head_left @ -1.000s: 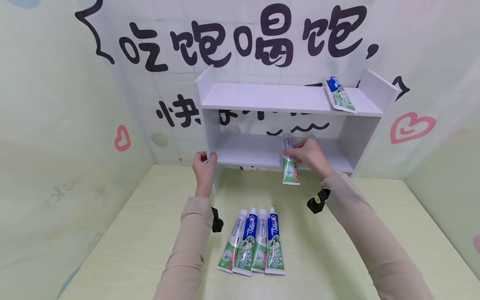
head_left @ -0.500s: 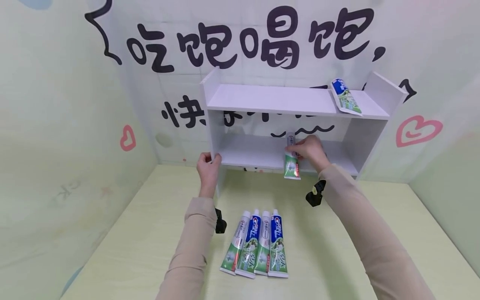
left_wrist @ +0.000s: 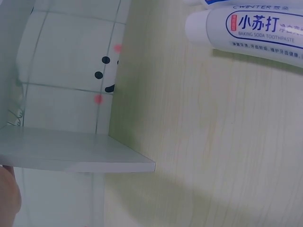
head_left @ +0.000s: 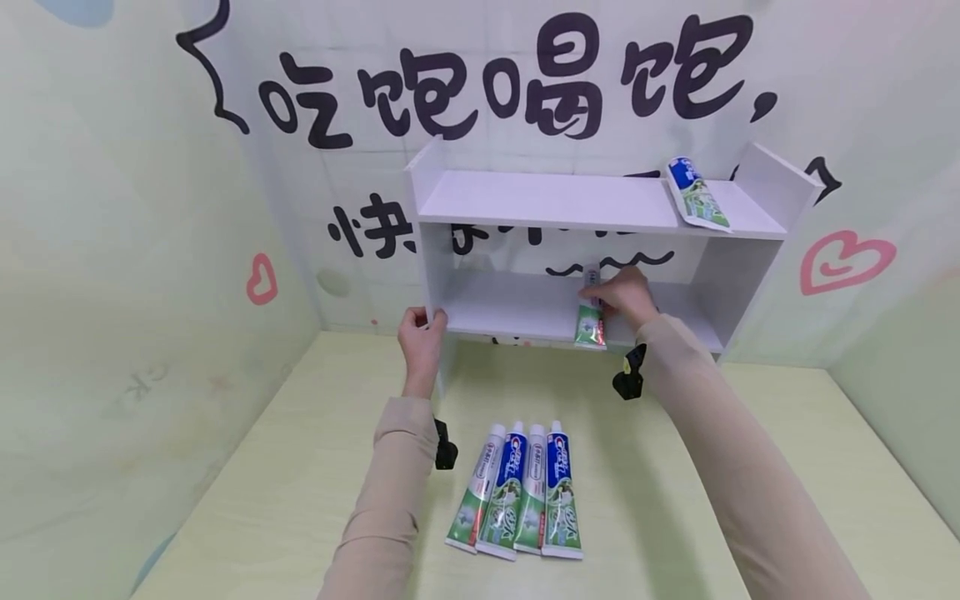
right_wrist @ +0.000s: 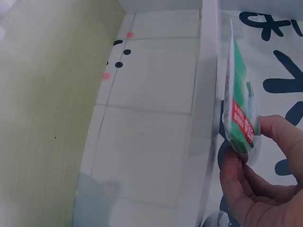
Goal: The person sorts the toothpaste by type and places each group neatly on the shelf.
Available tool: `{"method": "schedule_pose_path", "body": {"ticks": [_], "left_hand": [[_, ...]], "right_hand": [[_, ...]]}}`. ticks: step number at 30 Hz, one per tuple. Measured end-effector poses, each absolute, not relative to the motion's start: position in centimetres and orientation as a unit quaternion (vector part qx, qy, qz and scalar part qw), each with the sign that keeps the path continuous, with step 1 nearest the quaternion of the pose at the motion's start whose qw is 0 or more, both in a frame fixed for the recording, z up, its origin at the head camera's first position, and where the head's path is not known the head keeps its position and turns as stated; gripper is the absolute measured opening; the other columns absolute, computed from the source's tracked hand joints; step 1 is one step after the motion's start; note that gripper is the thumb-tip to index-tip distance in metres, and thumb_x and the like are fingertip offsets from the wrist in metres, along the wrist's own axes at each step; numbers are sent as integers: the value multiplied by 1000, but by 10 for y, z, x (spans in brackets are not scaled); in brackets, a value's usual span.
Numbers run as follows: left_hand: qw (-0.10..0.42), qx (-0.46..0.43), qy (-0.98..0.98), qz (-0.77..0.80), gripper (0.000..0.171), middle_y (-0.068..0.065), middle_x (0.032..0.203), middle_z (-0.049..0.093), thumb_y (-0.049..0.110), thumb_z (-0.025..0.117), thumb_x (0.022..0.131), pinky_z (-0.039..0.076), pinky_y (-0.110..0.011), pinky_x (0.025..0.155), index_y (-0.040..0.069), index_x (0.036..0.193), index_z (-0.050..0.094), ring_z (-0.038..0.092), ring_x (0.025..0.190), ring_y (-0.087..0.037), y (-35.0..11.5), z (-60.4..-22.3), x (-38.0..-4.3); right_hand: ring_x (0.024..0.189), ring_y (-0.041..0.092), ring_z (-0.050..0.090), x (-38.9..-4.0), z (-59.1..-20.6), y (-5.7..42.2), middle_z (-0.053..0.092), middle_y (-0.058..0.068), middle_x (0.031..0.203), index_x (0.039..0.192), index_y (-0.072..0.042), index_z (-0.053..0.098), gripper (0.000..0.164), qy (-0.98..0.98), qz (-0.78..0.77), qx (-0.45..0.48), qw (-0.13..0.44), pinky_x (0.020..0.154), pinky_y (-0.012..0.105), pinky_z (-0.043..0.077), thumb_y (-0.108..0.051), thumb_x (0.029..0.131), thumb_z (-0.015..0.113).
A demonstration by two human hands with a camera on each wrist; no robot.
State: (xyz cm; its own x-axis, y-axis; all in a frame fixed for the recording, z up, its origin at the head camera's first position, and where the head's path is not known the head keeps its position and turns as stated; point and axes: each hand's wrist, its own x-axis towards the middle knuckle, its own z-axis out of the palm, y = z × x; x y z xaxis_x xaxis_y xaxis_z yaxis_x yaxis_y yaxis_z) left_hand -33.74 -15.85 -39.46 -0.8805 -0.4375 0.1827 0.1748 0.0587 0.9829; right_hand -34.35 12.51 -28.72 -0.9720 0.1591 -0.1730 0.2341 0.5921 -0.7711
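Between thumb and fingers, my right hand (head_left: 628, 293) pinches a white and green toothpaste tube (head_left: 591, 321) at the lower shelf board (head_left: 510, 304). Its flat end points toward me, at the board's front edge. In the right wrist view, the thumb and fingers of the right hand (right_wrist: 265, 175) grip the tube (right_wrist: 241, 104) by its sides. My left hand (head_left: 422, 337) holds the left side panel of the white shelf (head_left: 433, 258) by its front edge. Only a bit of that hand (left_wrist: 7, 196) shows in the left wrist view.
On the top board lies a blue and green toothpaste tube (head_left: 697, 193), toward the right. Several more tubes (head_left: 510, 492) lie side by side on the pale wooden table (head_left: 300, 467). A lettered wall (head_left: 495, 83) stands behind the shelf.
My right hand has carried the white and green tube farther in over the lower board. The left hand keeps its hold on the side panel. The view has shifted slightly.
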Motion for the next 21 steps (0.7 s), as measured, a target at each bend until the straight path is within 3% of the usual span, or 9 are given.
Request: {"method": "schedule_pose_path", "body": {"ticks": [14,21], "left_hand": [[231,95,-691,-678,22,-8,95,52,15,58,82,47,-29,77,-1,96,51,52,86,-18,-157,-394,-335],[237,95,-693,-674,21,-6,93,51,17,58,83,45,-27,74,0,94,51,52,85,-18,-158,-394,-336]], "right_hand": [[68,11,55,-356,-295,129,57,17,112,124,7,42,60,891,-433,128,46,70,24,48,-23,79,68],[69,12,52,-354,-294,128,56,11,100,119,7,45,57,896,-425,122,38,65,22,44,-25,78,69]]}}
